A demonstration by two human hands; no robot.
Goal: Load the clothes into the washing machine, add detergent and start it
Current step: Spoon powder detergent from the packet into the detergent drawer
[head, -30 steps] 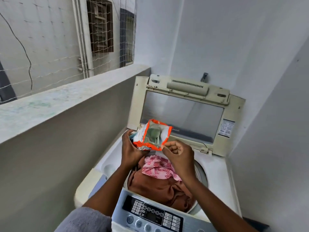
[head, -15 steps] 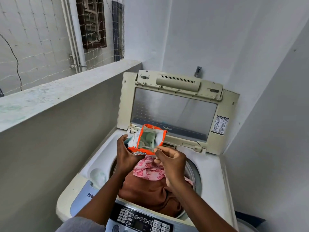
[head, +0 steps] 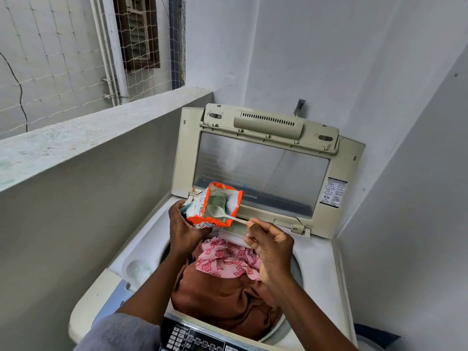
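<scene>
Here, the left hand [head: 182, 230] grips the open orange detergent pouch [head: 215, 206] above the loaded washing machine [head: 316, 252], while the right hand [head: 271, 245] pinches a spoon [head: 222, 216] dipped inside it.

Single head-worn wide-angle view: faces forward and down, close above the open washing machine [head: 319, 262], which fills the lower frame.

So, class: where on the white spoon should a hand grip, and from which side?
Pinch the spoon by the free end of its thin handle, from the right. Its bowl lies inside the detergent pouch held by the left hand; only the handle sticks out, where the right hand pinches it.
</scene>
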